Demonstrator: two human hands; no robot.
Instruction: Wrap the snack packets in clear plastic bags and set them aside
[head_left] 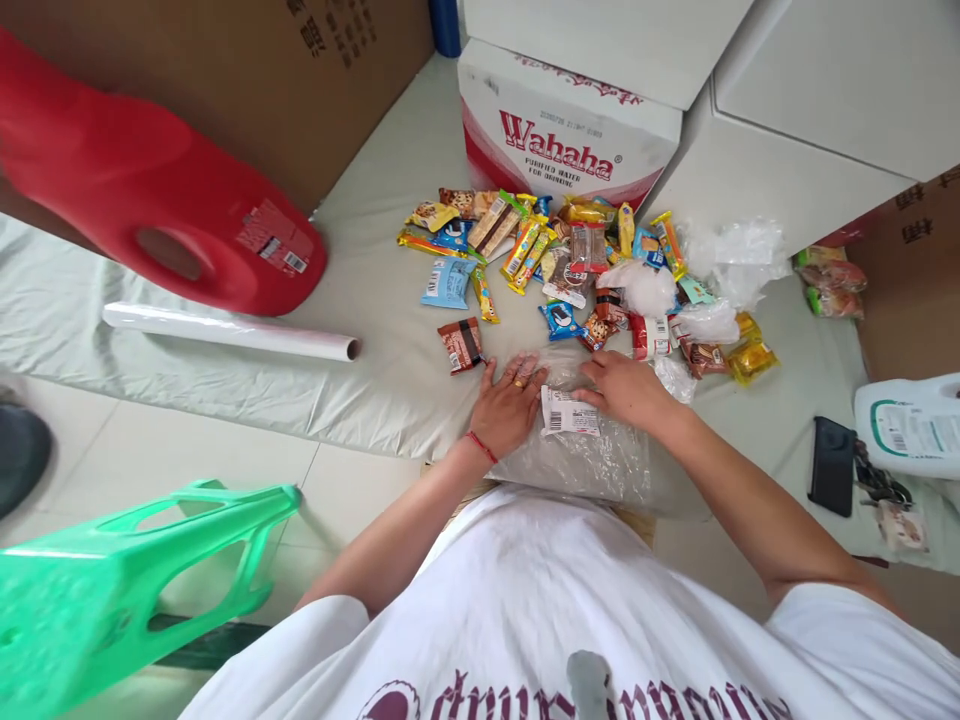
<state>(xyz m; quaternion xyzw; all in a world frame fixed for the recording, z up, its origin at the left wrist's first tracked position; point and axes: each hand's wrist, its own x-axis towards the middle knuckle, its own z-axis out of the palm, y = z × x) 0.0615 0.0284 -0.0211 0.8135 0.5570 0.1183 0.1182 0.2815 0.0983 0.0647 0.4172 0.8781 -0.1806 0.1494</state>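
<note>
A clear plastic bag (600, 465) lies flat at the near edge of the cloth-covered surface, right against my shirt. On it is a small white packet or label (568, 412) with printing and a barcode. My left hand (510, 405) rests palm down at the bag's left side, fingers stretched out. Over the bag's right side, my right hand (626, 388) has its thumb and fingers apart, the thumb touching the white piece's edge. A brown wrapped snack (460, 346) sits just beyond my left fingertips. Farther back spreads a pile of wrapped snacks (527, 250).
Behind the snacks stands a Wahaha water carton (562, 140). Crumpled clear bags (739, 262) lie to the right, with a black phone (832, 465) and a white jug (911, 425) nearer. Leftward are a plastic-film roll (232, 332), a red jug (217, 220) and a green stool (67, 600).
</note>
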